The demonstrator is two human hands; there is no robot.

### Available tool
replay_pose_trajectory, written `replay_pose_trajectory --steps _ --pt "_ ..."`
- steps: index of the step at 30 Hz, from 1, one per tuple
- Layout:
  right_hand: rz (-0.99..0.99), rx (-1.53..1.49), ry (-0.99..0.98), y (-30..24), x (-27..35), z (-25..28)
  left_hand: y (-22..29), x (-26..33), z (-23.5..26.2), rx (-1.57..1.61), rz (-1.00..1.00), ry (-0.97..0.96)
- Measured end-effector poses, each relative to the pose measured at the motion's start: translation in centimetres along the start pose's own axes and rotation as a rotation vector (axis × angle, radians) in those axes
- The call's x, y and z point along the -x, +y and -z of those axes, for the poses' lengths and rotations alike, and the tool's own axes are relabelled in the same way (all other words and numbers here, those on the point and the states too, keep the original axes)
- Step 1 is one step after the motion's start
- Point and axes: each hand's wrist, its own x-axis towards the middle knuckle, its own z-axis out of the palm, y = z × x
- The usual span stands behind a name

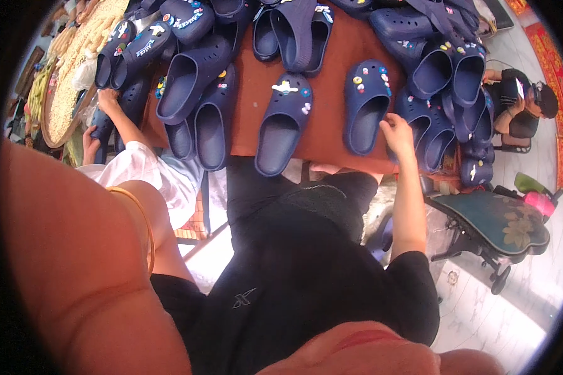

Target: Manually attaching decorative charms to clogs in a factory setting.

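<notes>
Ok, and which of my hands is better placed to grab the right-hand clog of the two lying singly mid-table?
Probably your right hand: it's at or just beside the right edge of that clog, though contact is hard to tell. Your left hand is out of view.

The uppermost clogs [228, 7] are cut off (the left arm [87, 262], too).

Navy clog [367, 125], charm-studded, toe forward, apparently flat on brown table [328, 128]
</notes>
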Motion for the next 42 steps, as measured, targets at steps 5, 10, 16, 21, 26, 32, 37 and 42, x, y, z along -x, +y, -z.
replay_pose_trajectory --steps 5,10,16,21,26,32,37,42 --pt "-0.043 -0.044 0.013 1.6 -0.9 -1.7 -2.5 -2.1 -1.5 -0.047 -0.158 0.117" --pt "-0.016 -0.113 0.091 1.3 -2.0 -2.5 1.3 -0.8 -0.5 -0.066 -0.078 0.037" --pt "-0.431 -0.684 0.223 2.7 -6.2 -2.5 -0.5 -1.7 -3.6 -0.166 -0.065 -0.273" --pt "-0.638 -0.336 -0.154 2.1 -11.7 -1.9 -8.7 8.8 -13.0 -0.229 0.159 -0.733" --pt "-0.554 -0.110 -0.194 -0.5 -12.1 -0.2 -12.0 15.9 -18.8 -0.391 0.162 -0.890" --pt "-0.559 -0.099 -0.221 -0.3 -11.7 -1.1 -14.4 18.5 -21.4 -0.633 0.065 -1.119" --pt "-0.447 0.152 -0.145 0.5 -12.5 -2.9 -15.6 19.1 -21.6 -0.676 0.023 -1.063" --pt "-0.236 0.200 -0.054 3.3 -12.3 -2.7 -15.0 18.3 -22.7 -0.587 0.089 -1.146"
